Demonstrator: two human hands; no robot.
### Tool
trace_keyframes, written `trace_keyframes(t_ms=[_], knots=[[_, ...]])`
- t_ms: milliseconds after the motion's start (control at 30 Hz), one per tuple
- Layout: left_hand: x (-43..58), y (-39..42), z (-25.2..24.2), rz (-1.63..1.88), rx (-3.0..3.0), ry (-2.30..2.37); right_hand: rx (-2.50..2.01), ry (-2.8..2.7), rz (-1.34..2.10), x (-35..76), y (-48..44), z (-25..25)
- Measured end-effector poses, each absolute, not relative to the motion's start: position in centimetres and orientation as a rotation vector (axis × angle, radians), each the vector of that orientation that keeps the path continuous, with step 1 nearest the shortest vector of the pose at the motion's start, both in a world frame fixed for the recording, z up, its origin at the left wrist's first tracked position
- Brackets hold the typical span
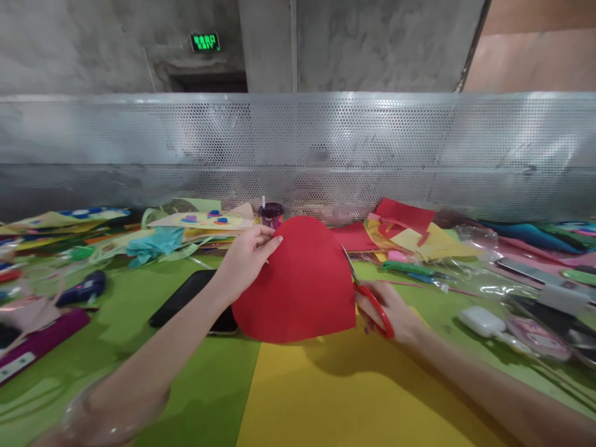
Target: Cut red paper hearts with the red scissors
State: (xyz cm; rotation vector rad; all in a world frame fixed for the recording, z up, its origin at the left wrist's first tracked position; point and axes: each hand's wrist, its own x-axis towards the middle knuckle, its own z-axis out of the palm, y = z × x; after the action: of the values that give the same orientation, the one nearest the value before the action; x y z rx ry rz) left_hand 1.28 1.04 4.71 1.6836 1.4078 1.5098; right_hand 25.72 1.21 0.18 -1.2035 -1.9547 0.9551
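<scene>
Left hand [244, 257] pinches the upper left edge of the red sheet [298, 285], thumb & fingertips closed on it, and holds it upright off the surface, approx. centre of view. Sheet has a rounded top & a straight bottom edge, which hangs just above the yellow sheet [335, 397].

Right hand [393, 313] is closed round the scissors [370, 301], fingers thru the red handle loops. Blades point up & to the far left, w/ the tip right at the red sheet's right edge. Can't tell how far apart the blades are; they look narrow.

The yellow sheet lies flat on the near part of the surface, btwn the two forearms. The rest of the surface is covered in green paper [130, 304].

A black phone [186, 298] lies flat just left of the red sheet, partly hidden under the left wrist. Far behind the sheet's top stands a small dark purple cup [271, 214].

Left side: crumpled teal paper [153, 243], a dark blue tool [86, 288] and a magenta object [41, 338] near the edge, plus stacked coloured sheets at the far left.

Right side: red & yellow paper scraps [405, 217] at the far end, a green-handled tool [410, 268] near the scissors' tip, a white case [482, 321] well right of the right hand, and clear plastic wrappers beyond it.

A perforated metal panel [298, 143] runs along the far edge of the surface; above it are a concrete wall & a lit green sign [205, 42].
</scene>
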Motion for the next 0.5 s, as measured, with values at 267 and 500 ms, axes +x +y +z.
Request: trace_keyframes(t_ms=[267, 500], knots=[[1.29, 1.01, 4.63, 1.511, 1.678, 1.428, -1.207, -1.949, 0.942, 25.58, 0.98, 0.35], [1.32, 0.91, 4.8, 1.494, 1.699, 1.426, -1.201, -1.946, 0.935, 25.69, 1.11, 0.16]])
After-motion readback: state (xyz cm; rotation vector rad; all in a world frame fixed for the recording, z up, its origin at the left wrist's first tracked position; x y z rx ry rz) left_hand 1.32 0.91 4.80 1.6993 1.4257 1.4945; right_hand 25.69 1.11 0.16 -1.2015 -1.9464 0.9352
